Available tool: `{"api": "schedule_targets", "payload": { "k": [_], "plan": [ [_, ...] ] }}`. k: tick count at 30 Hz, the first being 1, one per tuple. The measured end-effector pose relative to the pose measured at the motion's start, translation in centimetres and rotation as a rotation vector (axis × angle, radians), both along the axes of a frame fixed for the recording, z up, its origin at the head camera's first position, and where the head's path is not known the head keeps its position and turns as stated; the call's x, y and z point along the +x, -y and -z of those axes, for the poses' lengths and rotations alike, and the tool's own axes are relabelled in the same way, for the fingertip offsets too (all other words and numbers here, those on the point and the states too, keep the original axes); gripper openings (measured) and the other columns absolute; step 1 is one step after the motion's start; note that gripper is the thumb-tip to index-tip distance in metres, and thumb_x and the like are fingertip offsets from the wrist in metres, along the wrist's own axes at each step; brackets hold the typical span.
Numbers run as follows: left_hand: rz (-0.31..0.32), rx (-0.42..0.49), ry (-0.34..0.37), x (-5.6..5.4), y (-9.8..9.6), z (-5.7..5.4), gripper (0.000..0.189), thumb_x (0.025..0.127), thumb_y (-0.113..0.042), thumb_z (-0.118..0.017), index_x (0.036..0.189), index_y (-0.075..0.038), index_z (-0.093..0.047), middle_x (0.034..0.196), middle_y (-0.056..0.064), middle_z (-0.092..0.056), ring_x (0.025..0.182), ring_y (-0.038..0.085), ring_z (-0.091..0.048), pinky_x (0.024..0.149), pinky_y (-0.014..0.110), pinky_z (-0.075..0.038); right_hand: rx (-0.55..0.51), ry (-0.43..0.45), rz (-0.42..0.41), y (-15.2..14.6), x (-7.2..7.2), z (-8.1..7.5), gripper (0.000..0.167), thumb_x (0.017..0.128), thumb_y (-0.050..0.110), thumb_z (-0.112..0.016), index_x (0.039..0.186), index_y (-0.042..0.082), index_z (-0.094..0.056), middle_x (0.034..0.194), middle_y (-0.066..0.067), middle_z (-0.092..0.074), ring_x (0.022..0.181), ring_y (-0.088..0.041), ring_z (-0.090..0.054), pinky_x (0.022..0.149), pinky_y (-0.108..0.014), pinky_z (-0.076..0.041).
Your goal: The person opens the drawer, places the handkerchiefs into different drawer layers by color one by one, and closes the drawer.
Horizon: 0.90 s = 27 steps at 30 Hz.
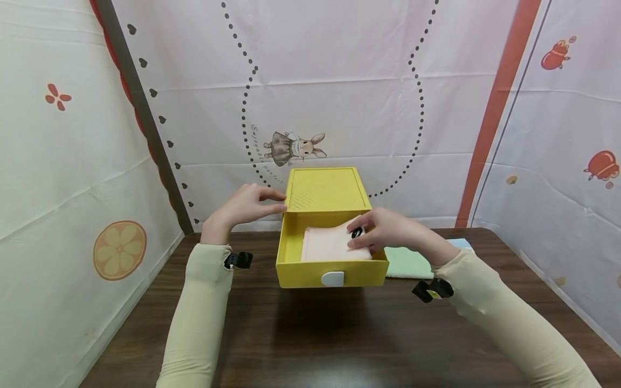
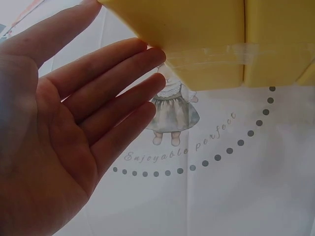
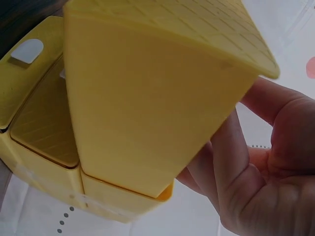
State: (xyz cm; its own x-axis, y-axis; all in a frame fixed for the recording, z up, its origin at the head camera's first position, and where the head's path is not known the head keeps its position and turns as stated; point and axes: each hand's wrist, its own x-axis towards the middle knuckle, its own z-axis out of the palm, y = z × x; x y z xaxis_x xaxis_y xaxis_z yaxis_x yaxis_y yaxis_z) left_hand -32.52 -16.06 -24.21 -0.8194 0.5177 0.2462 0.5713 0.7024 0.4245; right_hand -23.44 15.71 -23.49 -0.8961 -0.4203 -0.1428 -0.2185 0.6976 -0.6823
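Note:
A yellow drawer unit [image 1: 326,188] stands on the table, its top drawer [image 1: 301,274] pulled out by a white knob-fitted front. Inside lies a folded pale pink cloth [image 1: 325,243] bearing a black oval mark. My right hand [image 1: 383,229] reaches over the drawer's right side and grips the cloth's right part, thumb and fingers either side of the mark. In the right wrist view the drawer wall [image 3: 147,103] hides those fingertips. At the unit's upper left edge, my left hand [image 1: 249,203] touches with fingers extended; the left wrist view shows its palm and straight fingers [image 2: 113,73].
Folded green cloth [image 1: 407,263] lies right of the drawer, with a light blue one [image 1: 460,243] behind it. The dark wooden table [image 1: 233,334] extends in front. A printed fabric sheet [image 1: 339,64] hangs behind and along both sides.

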Motion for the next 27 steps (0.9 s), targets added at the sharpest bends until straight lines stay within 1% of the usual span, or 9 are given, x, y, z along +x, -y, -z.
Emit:
{"api": "schedule_targets", "payload": {
  "k": [6, 14, 19, 23, 27],
  "plan": [
    [0.007, -0.002, 0.002, 0.0, 0.0, 0.0, 0.047, 0.085, -0.049, -0.065, 0.12, -0.017, -0.067, 0.121, 0.005, -0.066, 0.109, 0.022, -0.062, 0.09, 0.044, -0.051, 0.01, 0.004, -0.035, -0.2, -0.3, -0.4, 0.05, 0.084, 0.027, -0.072, 0.125, 0.001, -0.06, 0.072, -0.006, -0.056, 0.066, -0.013, -0.063, 0.068, -0.029, -0.056],
    [0.009, 0.002, 0.003, -0.2, 0.0, 0.1, 0.047, 0.085, -0.049, -0.065, 0.119, -0.017, -0.067, 0.121, 0.004, -0.066, 0.11, 0.021, -0.062, 0.091, 0.043, -0.05, 0.024, 0.05, -0.068, -0.3, -0.4, -1.4, 0.051, 0.086, 0.023, -0.071, 0.128, -0.002, -0.056, 0.074, -0.006, -0.056, 0.07, -0.014, -0.067, 0.072, -0.032, -0.058],
    [0.01, 0.0, 0.004, -0.2, 0.0, 0.1, 0.047, 0.086, -0.048, -0.065, 0.12, -0.016, -0.067, 0.121, 0.005, -0.066, 0.111, 0.022, -0.062, 0.091, 0.043, -0.05, 0.025, 0.061, -0.091, -0.3, -0.4, -1.7, 0.051, 0.085, 0.021, -0.072, 0.127, -0.002, -0.056, 0.074, -0.006, -0.055, 0.07, -0.013, -0.064, 0.072, -0.032, -0.058],
    [0.012, -0.002, 0.008, -0.2, 0.1, 0.0, 0.048, 0.086, -0.049, -0.065, 0.12, -0.016, -0.066, 0.122, 0.005, -0.066, 0.112, 0.023, -0.061, 0.092, 0.044, -0.049, 0.034, 0.079, -0.081, -0.2, -0.4, -2.0, 0.049, 0.082, 0.017, -0.075, 0.125, 0.0, -0.059, 0.076, -0.007, -0.057, 0.069, -0.012, -0.062, 0.071, -0.031, -0.057],
    [0.009, -0.002, 0.016, -0.2, 0.1, -0.1, 0.049, 0.086, -0.049, -0.065, 0.121, -0.016, -0.066, 0.123, 0.005, -0.065, 0.113, 0.024, -0.06, 0.093, 0.045, -0.049, 0.068, 0.062, -0.084, -0.1, -0.4, -2.2, 0.05, 0.078, 0.015, -0.077, 0.123, 0.001, -0.061, 0.076, -0.008, -0.057, 0.066, -0.013, -0.06, 0.068, -0.029, -0.055]
  ]
}}
